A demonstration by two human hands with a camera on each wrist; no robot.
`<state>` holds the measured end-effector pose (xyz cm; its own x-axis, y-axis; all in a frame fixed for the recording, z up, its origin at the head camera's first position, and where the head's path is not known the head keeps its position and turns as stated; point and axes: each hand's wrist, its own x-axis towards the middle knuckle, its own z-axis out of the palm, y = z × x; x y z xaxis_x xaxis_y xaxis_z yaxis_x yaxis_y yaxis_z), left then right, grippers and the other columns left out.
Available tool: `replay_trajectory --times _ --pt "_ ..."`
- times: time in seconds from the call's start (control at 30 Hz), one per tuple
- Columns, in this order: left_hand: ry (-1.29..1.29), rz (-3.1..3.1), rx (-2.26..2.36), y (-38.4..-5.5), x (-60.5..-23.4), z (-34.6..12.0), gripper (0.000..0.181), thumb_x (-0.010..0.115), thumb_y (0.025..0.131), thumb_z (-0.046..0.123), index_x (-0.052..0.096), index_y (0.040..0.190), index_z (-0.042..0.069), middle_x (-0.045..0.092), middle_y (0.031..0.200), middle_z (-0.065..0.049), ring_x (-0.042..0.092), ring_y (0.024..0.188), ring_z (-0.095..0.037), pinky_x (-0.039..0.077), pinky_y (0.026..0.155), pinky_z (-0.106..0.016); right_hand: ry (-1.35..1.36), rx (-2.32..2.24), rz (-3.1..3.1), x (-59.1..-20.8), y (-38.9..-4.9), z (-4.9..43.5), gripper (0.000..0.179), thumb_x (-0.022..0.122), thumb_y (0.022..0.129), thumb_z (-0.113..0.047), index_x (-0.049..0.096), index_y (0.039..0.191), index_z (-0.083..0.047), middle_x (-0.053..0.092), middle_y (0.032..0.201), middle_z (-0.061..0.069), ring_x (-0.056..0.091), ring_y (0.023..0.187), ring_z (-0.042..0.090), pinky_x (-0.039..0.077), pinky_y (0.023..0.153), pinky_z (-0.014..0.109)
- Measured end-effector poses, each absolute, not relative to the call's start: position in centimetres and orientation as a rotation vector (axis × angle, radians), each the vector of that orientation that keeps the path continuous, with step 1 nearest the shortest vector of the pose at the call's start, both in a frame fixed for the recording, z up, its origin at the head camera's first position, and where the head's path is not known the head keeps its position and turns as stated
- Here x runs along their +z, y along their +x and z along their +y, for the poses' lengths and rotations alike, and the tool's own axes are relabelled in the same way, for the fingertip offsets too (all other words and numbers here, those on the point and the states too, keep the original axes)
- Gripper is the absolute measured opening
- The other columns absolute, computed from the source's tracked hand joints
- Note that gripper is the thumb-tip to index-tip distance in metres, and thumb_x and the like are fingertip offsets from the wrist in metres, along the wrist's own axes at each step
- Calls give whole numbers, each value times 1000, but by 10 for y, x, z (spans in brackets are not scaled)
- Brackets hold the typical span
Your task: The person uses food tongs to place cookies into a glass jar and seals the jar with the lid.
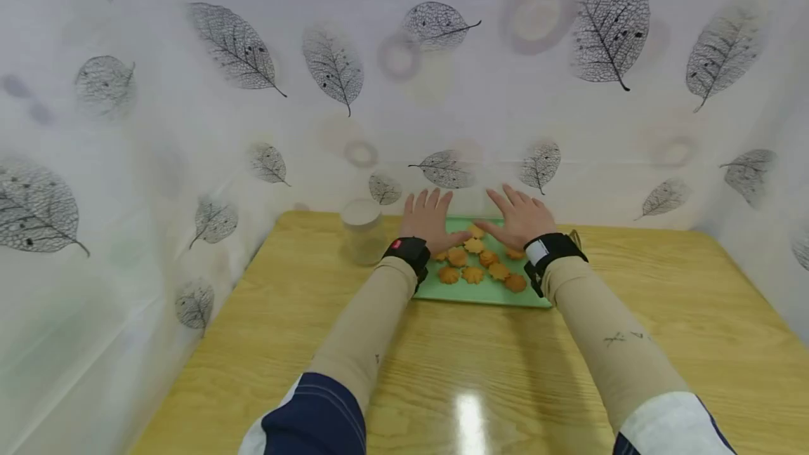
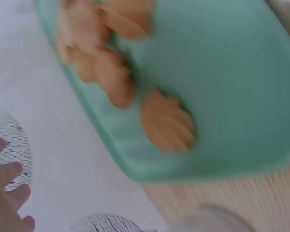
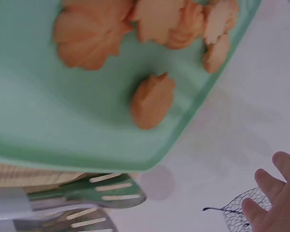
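A green tray (image 1: 468, 294) lies on the wooden table with several golden-brown, scalloped cookies (image 1: 472, 274) scattered over it. My left hand (image 1: 430, 222) hovers by the tray's far left part, fingers spread and thumb pointing inward. Opposite it, my right hand (image 1: 523, 222) is spread in the same way near the far right part. Neither hand holds anything; whether they touch the tray is unclear. In the left wrist view one cookie (image 2: 166, 123) lies apart from a blurred cluster. The right wrist view likewise has a single cookie (image 3: 152, 101) near the tray's edge.
A clear jar with a white lid (image 1: 362, 213) stands left of the tray. Right of the tray lies a slotted metal utensil (image 3: 118, 191) with two slotted heads. A white sheet with leaf prints (image 1: 442, 118) hangs behind and beside the table (image 1: 468, 364).
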<state>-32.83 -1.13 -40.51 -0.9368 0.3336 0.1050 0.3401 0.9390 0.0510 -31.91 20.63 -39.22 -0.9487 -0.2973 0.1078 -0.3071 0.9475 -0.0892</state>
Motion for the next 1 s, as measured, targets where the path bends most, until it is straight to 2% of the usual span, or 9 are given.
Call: replay_trajectory --times 0.27,0.43,0.7,0.87,1.0 --pt "-496 -2850 -317 -327 -401 -21 98 55 87 76 34 162 18 34 166 -14 24 154 -34 13 127 -54 523 270 -2988 -382 -328 185 95 37 94 -77 28 165 -14 22 169 25 26 150 46 27 118 67" --pt "-442 -2740 -523 -328 -380 -48 95 60 88 70 38 160 12 38 164 -16 29 152 -32 16 127 -53 536 306 -2952 -367 -333 170 92 38 96 -74 27 165 -14 22 169 25 28 149 47 29 117 68" --pt "-231 -2609 -839 -327 -348 -100 99 70 84 63 37 161 10 40 162 -18 33 150 -35 15 125 -58 577 353 -2927 -337 -337 138 92 41 97 -71 30 164 -9 24 168 24 30 148 47 35 114 66" --pt "-94 -2558 -1034 -323 -354 -123 100 69 84 64 37 160 7 42 162 -16 35 149 -35 22 123 -58 614 411 -2941 -334 -340 113 90 43 98 -68 30 163 -8 24 169 23 28 150 44 34 116 63" --pt "53 -2565 -1228 -318 -368 -135 106 63 84 71 31 162 6 37 164 -17 33 150 -35 29 122 -54 641 488 -2975 -335 -336 90 89 45 98 -66 29 164 -8 26 169 21 30 150 44 35 117 61"
